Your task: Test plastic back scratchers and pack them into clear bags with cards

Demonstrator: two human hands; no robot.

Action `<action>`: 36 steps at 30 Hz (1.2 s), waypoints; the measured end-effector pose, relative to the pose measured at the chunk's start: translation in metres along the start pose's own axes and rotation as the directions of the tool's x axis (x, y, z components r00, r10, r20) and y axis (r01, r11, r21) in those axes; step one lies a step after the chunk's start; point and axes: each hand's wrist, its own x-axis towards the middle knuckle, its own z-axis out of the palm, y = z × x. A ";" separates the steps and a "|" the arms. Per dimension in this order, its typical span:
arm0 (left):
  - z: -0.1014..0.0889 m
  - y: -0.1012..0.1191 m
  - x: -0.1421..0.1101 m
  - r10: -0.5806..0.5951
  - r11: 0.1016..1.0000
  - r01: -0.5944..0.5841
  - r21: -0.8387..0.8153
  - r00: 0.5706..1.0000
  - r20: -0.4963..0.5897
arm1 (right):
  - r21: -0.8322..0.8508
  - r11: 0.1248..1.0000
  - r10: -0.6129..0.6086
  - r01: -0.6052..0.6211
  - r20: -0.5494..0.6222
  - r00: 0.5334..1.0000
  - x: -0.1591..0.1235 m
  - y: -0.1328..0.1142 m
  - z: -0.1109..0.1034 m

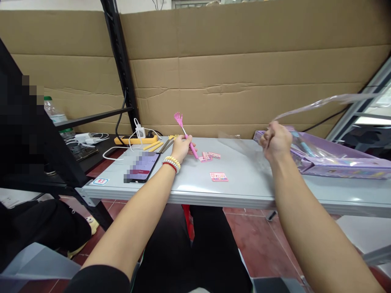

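Observation:
My left hand [182, 148], with bracelets at the wrist, is closed around a pink back scratcher [194, 150]; its claw end points up and away, and its handle end is just above the table. In my right hand [277, 139], a fist, is a strip of thin clear plastic film [325, 101] that trails off to the right. Between the hands a pink printed card [218, 177] lies flat, and several smaller pink cards [210, 155] overlap behind it. Beside my left hand are yellow-handled back scratchers [153, 146], partly hidden by it.
A purple open box [345, 167] with plastic-wrapped things stands at the right of the grey table [244, 188]. A phone [142, 167] lies at the left, before a yellow power strip [139, 140] with white cables. Cardboard [214, 73] walls the back; a black metal frame [117, 53] rises at left.

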 end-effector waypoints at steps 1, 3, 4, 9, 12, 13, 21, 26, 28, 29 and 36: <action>0.000 0.000 0.000 -0.014 1.000 0.014 -0.020 1.000 0.024 | -0.057 0.998 0.011 -0.009 0.032 0.999 -0.005 0.002 0.007; -0.001 -0.001 0.001 -0.045 0.996 0.051 -0.078 0.996 0.076 | -0.245 0.969 0.063 -0.033 0.115 0.991 -0.018 0.007 0.021; -0.002 -0.001 0.001 -0.061 0.991 0.071 -0.111 0.994 0.093 | -0.355 0.933 0.130 -0.058 0.183 0.974 -0.025 0.009 0.027; -0.008 -0.001 0.003 -0.109 0.970 0.137 -0.201 0.983 0.145 | -0.758 0.650 0.408 -0.053 0.289 0.866 -0.047 0.021 0.045; -0.008 -0.002 0.001 -0.089 0.975 0.138 -0.174 0.961 0.260 | -0.768 0.633 0.478 -0.097 0.289 0.830 -0.051 0.024 0.050; -0.008 -0.002 0.000 -0.082 0.977 0.138 -0.165 0.948 0.307 | -0.726 0.675 0.486 -0.129 0.307 0.818 -0.052 0.024 0.051; 0.000 -0.002 -0.004 0.014 0.970 0.087 -0.228 0.914 0.406 | -0.404 0.844 0.516 -0.352 0.435 0.738 -0.057 0.025 0.060; -0.002 0.004 -0.006 0.021 0.955 0.095 -0.280 0.923 0.384 | -0.344 0.826 0.539 -0.447 0.250 0.805 -0.057 0.016 0.061; -0.003 0.004 -0.007 0.028 0.955 0.099 -0.281 0.908 0.418 | -0.303 0.825 0.545 -0.478 0.197 0.815 -0.057 0.014 0.062; -0.003 0.004 -0.007 0.036 0.956 0.102 -0.276 0.890 0.454 | -0.283 0.823 0.552 -0.492 0.202 0.809 -0.057 0.013 0.062; -0.002 -0.001 -0.008 0.090 0.956 0.071 -0.286 0.853 0.514 | -0.157 0.835 0.546 -0.527 0.347 0.763 -0.051 0.021 0.058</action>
